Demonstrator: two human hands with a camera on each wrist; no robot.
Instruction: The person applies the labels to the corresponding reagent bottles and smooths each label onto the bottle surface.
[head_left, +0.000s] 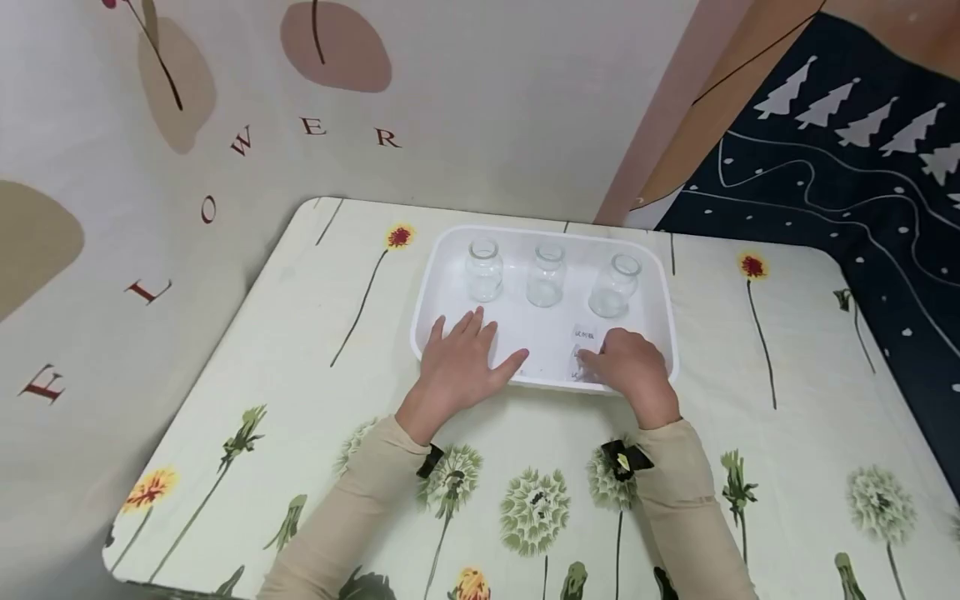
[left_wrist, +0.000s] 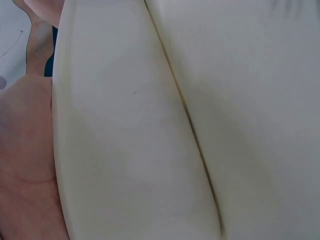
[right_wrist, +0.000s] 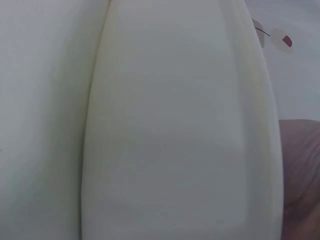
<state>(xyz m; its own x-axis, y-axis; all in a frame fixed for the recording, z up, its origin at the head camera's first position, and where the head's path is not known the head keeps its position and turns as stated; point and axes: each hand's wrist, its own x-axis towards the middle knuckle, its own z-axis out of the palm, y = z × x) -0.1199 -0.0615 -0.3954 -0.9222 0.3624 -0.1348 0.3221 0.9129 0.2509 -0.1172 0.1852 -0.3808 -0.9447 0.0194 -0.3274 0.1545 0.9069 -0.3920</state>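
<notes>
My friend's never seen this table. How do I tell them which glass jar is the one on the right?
On the flower-print tablecloth sits a white tray, with three clear glass jars in a row toward its far side. The right-hand jar ends that row, as the head camera sees it. Of the three, it's closest to the small printed labels.

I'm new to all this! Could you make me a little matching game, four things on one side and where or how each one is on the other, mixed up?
Column one:
1. Left hand
2. Right hand
3. Three glass jars
4. White tray

Column two:
A. In a row toward the tray's far side
B. On the flower-print tablecloth
C. At the printed labels
D. Fingers spread apart

Right pairs: 1-D; 2-C; 3-A; 4-B
</notes>
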